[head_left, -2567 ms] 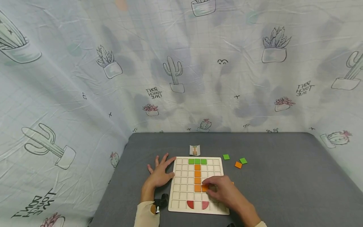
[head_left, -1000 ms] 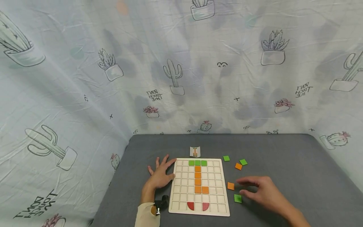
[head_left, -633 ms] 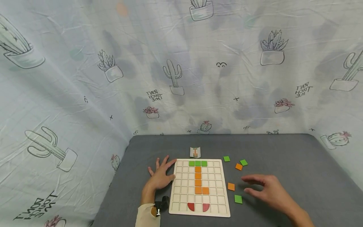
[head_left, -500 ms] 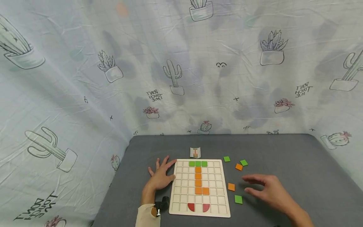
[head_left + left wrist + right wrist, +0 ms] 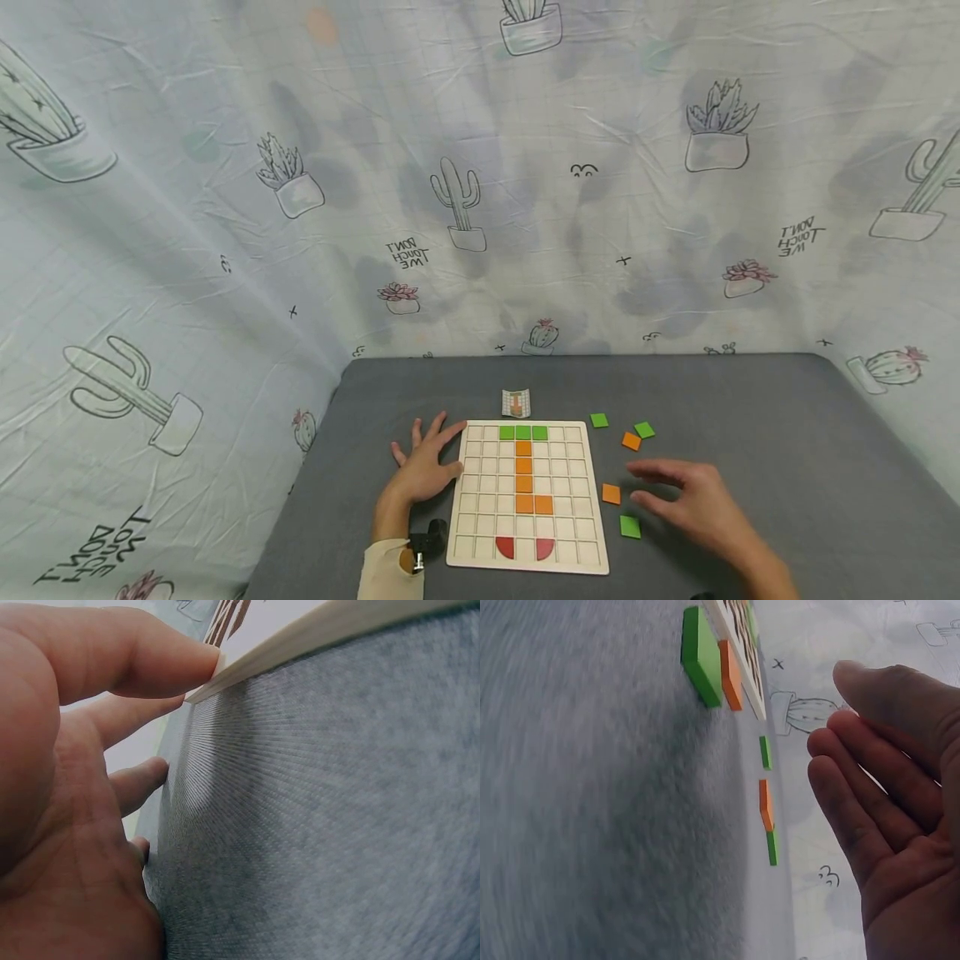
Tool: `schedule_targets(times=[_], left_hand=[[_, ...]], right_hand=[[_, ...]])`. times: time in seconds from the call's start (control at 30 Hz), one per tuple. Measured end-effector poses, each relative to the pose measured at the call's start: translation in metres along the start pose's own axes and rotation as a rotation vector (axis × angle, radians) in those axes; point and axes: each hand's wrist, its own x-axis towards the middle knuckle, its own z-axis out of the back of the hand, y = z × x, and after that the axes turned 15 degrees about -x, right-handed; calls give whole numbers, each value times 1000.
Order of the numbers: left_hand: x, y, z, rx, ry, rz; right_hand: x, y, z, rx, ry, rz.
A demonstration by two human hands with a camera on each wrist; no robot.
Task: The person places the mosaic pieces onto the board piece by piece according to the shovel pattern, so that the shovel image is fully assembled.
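The left hand (image 5: 422,471), fingers spread, touches the left edge of a gridded board (image 5: 558,475) without grasping it. The right hand (image 5: 697,500), thumb well apart from loosely bent fingers, holds nothing above the surface (image 5: 787,425), just right of a loose orange tile (image 5: 611,494); a green tile (image 5: 630,527) lies nearer. The board carries green squares (image 5: 523,432) in its far row, orange squares (image 5: 524,466) below them and two red pieces (image 5: 506,547) near.

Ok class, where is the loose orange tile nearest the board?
In the head view, the orange tile lies just right of the board, between it and the right hand, beyond a loose green tile.
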Motion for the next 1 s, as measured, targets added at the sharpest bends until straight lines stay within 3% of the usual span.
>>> schedule_targets(times=[0.3,0.5,0.7,1.0], left_hand=[[0,1,0,4,4,3],[1,1,1,-4,8,3],[0,2,1,-12,20,-12],[0,1,1,-5,17,-9]], right_hand=[[4,9,-11,24,-12,-45],[5,10,-17,34,63,-103],[8,10,-17,48,196,-196],[7,7,-22,73,225,-175]])
